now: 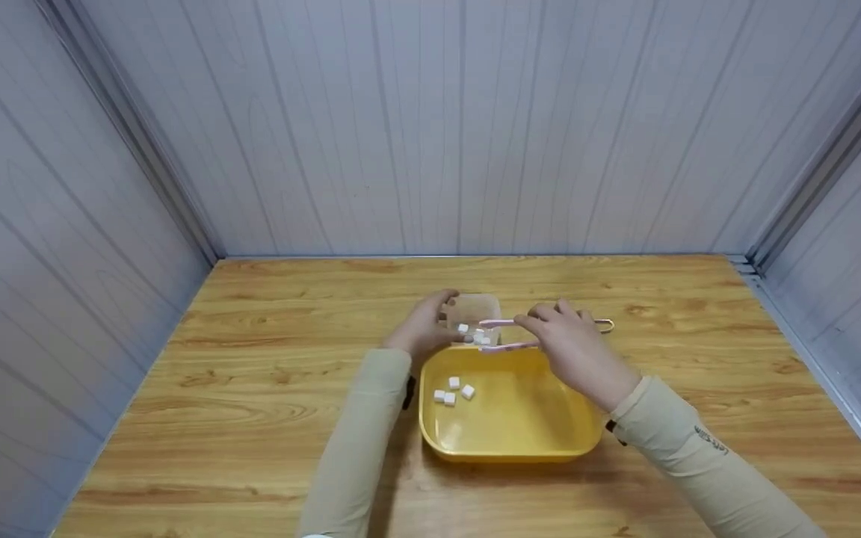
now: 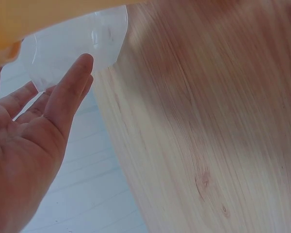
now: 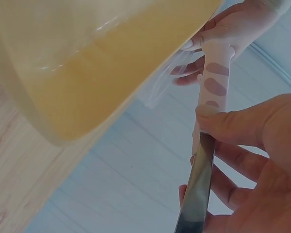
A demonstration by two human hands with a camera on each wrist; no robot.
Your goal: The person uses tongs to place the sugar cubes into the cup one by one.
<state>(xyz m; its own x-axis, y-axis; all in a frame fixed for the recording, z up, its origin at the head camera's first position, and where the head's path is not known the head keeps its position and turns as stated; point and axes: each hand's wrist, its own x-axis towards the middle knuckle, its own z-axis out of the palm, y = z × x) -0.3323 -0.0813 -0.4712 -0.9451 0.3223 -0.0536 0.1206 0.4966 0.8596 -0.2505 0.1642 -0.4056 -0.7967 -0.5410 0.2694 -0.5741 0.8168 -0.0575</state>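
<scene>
Head view: the left hand (image 1: 424, 325) and right hand (image 1: 569, 340) are apart, with the pink tongs (image 1: 501, 323) reaching from the right one toward the left.
Left hand: grips the clear container (image 1: 475, 305) by its left side, thumb nearer the body, fingers on the far side.
Right hand: pinches the tongs between thumb and fingers; their arms stand parted, and the looped end sticks out to the hand's right.
Tongs tips: at the container, right of the left thumb; whether they touch a cube cannot be told.
Container cubes (image 1: 463, 328): a few white ones, just right of the left hand.
Yellow basin (image 1: 520, 455): between the forearms, nearer the body than both hands.
Basin cubes (image 1: 454, 382): four white ones, on the basin's left, nearer the body than the left hand.
Sleeves (image 1: 356, 441): beige, behind both hands; dark lettering on the right.
Table (image 1: 288, 403): wood-grained, beneath both hands.
</scene>
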